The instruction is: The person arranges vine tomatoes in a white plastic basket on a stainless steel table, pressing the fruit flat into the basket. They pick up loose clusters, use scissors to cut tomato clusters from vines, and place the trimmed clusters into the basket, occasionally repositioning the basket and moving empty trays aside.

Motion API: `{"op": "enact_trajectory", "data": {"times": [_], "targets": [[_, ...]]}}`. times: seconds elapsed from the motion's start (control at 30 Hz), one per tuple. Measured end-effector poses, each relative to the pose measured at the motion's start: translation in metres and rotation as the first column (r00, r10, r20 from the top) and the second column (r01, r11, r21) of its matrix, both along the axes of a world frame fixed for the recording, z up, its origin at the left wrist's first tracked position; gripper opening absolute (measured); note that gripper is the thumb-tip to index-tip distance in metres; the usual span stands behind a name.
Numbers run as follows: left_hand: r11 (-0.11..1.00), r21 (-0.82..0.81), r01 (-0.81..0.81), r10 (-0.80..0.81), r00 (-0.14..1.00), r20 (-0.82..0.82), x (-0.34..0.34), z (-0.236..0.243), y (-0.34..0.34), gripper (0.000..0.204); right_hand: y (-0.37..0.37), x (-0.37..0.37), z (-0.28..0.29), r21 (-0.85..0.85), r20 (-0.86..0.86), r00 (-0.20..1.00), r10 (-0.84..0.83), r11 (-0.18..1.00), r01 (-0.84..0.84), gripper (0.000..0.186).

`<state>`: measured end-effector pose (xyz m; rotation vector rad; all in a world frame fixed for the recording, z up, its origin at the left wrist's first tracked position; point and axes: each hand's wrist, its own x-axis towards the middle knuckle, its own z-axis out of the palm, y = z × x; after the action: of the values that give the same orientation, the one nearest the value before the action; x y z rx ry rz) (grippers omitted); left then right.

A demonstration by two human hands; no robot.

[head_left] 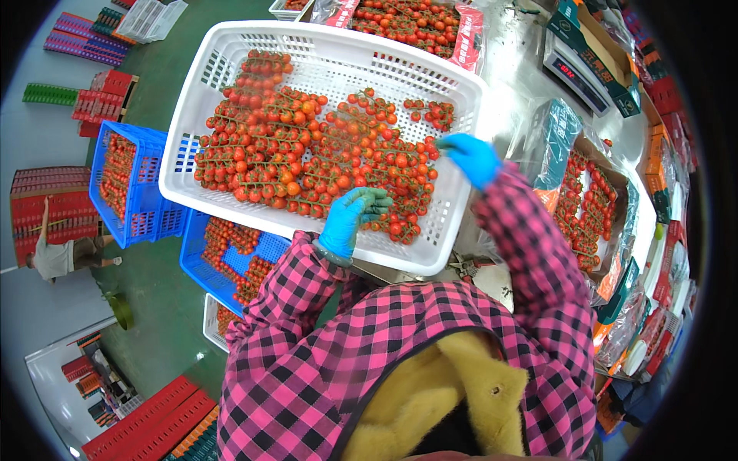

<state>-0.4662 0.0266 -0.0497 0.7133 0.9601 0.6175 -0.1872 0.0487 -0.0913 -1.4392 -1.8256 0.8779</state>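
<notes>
A large white perforated plastic basket (177, 131) holds many red cherry tomatoes on the vine (261, 154), with some of its right side and far floor bare. Both my hands wear blue gloves, stained greenish at the fingertips. My left hand (352, 221) is over the near edge of the tomatoes, fingers stretched out to the right, with nothing seen in it. At the basket's right side, my right hand (470, 160) has its fingers pointing left toward the nearest vines, partly extended and holding nothing visible. A small separate cluster (430, 114) lies near the far right corner.
On the right, an open carton (573, 203) contains vine tomatoes, and a scale (573, 77) bears another carton on the metal table (507, 46). Another tomato box (407, 27) sits beyond the basket. Blue crates (127, 180) stand left; a person (58, 257) is farther off.
</notes>
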Motion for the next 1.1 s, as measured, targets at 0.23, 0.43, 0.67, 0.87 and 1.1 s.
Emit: {"op": "enact_trajectory", "data": {"times": [0.23, 0.43, 0.67, 0.87, 1.1], "targets": [[0.992, 0.121, -0.037, 0.037, 0.999, 0.004, -0.038, 0.011, 0.018, 0.029, 0.152, -0.138, -0.064, -0.237, 0.438, 0.898, 0.030, 0.968, 0.083, 0.021], [0.993, 0.119, -0.019, 0.020, 1.000, -0.005, -0.054, 0.024, 0.042, 0.025, 0.165, -0.131, -0.072, -0.290, 0.598, 0.787, 0.154, 0.956, 0.034, 0.030], [0.991, 0.133, 0.008, -0.008, 1.000, -0.003, -0.019, 0.016, 0.080, 0.030, 0.146, -0.134, -0.066, -0.145, 0.605, 0.794, 0.056, 0.989, 0.041, 0.030], [0.959, -0.002, -0.283, 0.282, 0.957, -0.072, 0.004, -0.014, 0.132, 0.040, 0.157, -0.135, -0.064, -0.281, 0.554, 0.831, -0.043, 0.930, 0.236, 0.042], [0.909, -0.323, -0.263, 0.358, 0.889, 0.284, 0.039, -0.051, 0.146, 0.057, 0.118, -0.081, -0.006, -0.141, -0.094, 0.996, 0.007, 0.990, -0.020, 0.041]]}}
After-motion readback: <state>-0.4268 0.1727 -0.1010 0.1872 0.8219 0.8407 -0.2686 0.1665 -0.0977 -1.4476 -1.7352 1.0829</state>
